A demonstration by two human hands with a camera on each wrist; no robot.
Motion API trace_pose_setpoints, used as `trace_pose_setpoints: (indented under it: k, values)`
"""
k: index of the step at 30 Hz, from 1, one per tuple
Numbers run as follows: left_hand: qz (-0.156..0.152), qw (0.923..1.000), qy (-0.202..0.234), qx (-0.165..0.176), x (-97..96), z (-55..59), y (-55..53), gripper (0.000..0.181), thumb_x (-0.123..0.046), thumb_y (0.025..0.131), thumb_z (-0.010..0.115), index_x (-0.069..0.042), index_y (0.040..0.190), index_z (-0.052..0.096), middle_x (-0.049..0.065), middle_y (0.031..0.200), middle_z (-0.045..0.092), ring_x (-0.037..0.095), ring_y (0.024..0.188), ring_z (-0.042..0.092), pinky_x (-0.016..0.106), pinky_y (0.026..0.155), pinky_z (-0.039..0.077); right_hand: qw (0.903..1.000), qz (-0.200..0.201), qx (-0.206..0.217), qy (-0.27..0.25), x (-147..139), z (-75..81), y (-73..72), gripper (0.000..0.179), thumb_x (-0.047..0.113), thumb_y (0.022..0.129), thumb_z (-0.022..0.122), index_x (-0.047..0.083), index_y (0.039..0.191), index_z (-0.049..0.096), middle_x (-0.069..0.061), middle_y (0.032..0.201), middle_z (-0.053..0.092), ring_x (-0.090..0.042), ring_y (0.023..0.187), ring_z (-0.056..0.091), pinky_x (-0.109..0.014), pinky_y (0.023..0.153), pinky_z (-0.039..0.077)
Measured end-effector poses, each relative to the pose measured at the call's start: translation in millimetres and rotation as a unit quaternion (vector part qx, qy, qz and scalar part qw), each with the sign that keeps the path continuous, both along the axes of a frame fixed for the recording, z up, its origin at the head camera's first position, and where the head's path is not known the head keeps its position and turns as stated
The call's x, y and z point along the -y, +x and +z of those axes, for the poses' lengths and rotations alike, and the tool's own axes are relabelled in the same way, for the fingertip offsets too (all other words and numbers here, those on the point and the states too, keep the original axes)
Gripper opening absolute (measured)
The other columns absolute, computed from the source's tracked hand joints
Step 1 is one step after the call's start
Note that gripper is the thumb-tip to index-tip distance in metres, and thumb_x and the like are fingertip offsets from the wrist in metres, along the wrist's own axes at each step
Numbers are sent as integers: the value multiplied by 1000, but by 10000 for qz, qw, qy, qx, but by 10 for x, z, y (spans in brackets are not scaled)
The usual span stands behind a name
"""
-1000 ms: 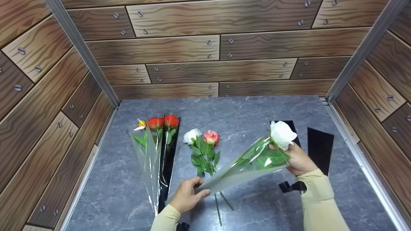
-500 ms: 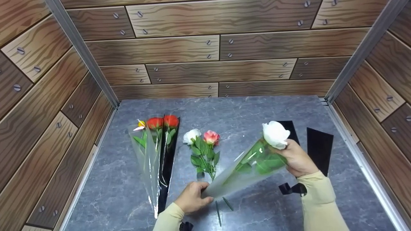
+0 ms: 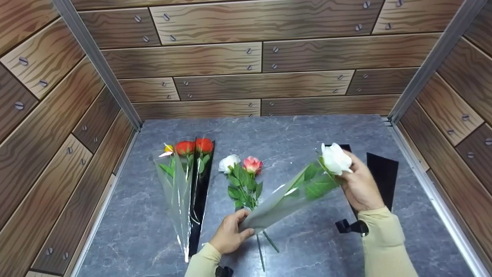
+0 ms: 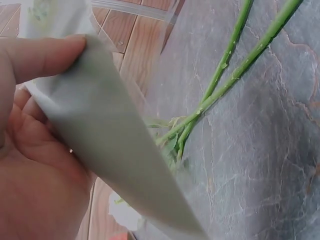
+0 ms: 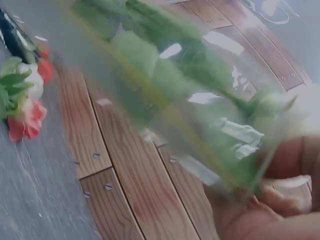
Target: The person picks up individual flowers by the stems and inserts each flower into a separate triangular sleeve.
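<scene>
A white rose (image 3: pixel 336 159) slants up to the right in a clear and frosted flower sleeve (image 3: pixel 275 209). Its bloom stands out past the sleeve's wide mouth, and green leaves show through the film. My left hand (image 3: pixel 230 232) pinches the sleeve's narrow end between thumb and fingers; the left wrist view shows the frosted film (image 4: pixel 112 125) in that grip. With my right hand (image 3: pixel 359 182) I hold the rose at the bloom's base, fingers partly hidden behind it. Below the sleeve lie another white rose (image 3: pixel 229 163) and a pink rose (image 3: pixel 253 165), their stems crossed.
Wrapped red roses (image 3: pixel 204 145) lie at the left, one in a black-backed sleeve, beside a clear sleeve (image 3: pixel 169 184) with a yellow and pink bloom. Black flat sleeves (image 3: pixel 382 177) lie at the right. Wood-patterned walls (image 3: pixel 215 86) enclose the grey marbled table (image 3: pixel 127 231).
The wrapped rose dips left and then shifts back right, its bloom now turned more upright. My right fingers have moved up around the bloom. My left hand keeps the narrow end, slightly right of before.
</scene>
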State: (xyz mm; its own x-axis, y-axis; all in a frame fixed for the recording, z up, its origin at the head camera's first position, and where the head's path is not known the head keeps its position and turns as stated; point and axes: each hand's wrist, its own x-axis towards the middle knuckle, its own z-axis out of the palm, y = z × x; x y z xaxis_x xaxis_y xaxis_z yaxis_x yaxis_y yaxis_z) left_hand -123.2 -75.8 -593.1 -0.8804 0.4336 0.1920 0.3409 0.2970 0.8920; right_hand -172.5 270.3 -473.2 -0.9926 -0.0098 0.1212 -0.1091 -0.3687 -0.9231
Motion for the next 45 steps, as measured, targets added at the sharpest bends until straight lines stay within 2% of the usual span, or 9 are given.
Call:
trace_pose_setpoints:
  k: [3, 6, 10, 14, 20, 28, 31, 38, 45]
  values:
    - [116, 9999, 62, 65, -5, 14, 9, 31, 1, 79, 73, -14, 104, 63, -2, 95, 70, 12, 88, 62, 30, 83, 45, 9974, -712, -76, 2, 0, 43, -12, 58, -22, 84, 32, -1, 138, 40, -9, 124, 55, -15, 98, 57, -22, 72, 49]
    - [197, 9997, 83, 107, -22, 139, 50, 30, 5, 78, 72, -9, 103, 63, 4, 94, 71, 15, 88, 62, 30, 83, 45, 9910, -1214, -556, -127, -4, 69, -1, 62, -21, 81, 24, -4, 138, 41, -17, 132, 52, -23, 112, 53, -28, 85, 46]
    - [200, 9997, 115, 34, -36, 301, 99, 29, 8, 77, 71, -5, 101, 62, 7, 92, 70, 15, 86, 62, 31, 83, 45, 9782, -833, -1901, -58, -18, 50, 11, 55, -14, 87, 22, -10, 140, 37, -22, 142, 45, -30, 133, 39, -35, 110, 27]
    - [139, 9997, 180, 4, -28, 338, 105, 29, 8, 78, 71, -4, 103, 62, 8, 94, 70, 16, 87, 63, 31, 84, 46, 9674, -168, -2518, 233, -8, 12, 8, 43, -3, 99, 25, -15, 139, 35, -21, 144, 42, -25, 135, 38, -29, 109, 29]
    - [71, 9997, 250, -5, -29, 404, 117, 30, 8, 79, 70, -2, 106, 62, 11, 98, 70, 20, 91, 64, 32, 87, 47, 9735, -276, -2247, 312, 8, -3, 18, 44, 9, 104, 29, -17, 139, 31, -17, 147, 40, -24, 137, 34, -26, 109, 29]
    - [90, 9990, 419, -103, -30, 418, 119, 28, 11, 78, 69, 1, 104, 63, 12, 94, 70, 18, 87, 65, 29, 82, 48, 9854, -811, -1103, 1009, 3, -68, 28, 54, 29, 106, 32, -12, 142, 33, -7, 146, 42, -24, 138, 30, -25, 110, 25]
    - [64, 9990, 434, -100, -24, 379, 108, 27, 11, 78, 69, 0, 103, 63, 11, 94, 71, 17, 87, 64, 29, 82, 48, 9856, -920, -923, 1077, -11, -107, 32, 56, 31, 106, 32, -11, 142, 34, -9, 146, 41, -24, 138, 30, -24, 110, 26]
    - [115, 9996, 275, -5, -13, 75, 5, 34, 4, 78, 73, -8, 108, 63, 4, 100, 71, 16, 91, 65, 30, 86, 47, 9944, -571, -600, 657, -24, -185, 54, 60, 35, 105, 32, -9, 145, 28, 0, 144, 42, -22, 136, 31, -24, 106, 30]
    - [194, 9997, 34, -125, -22, 58, -28, 40, -3, 78, 76, -15, 113, 62, -3, 101, 69, 11, 92, 62, 32, 86, 47, 9971, -210, -618, 389, 60, -211, 69, 59, 31, 106, 33, -12, 144, 25, -1, 141, 45, -17, 135, 35, -24, 107, 31]
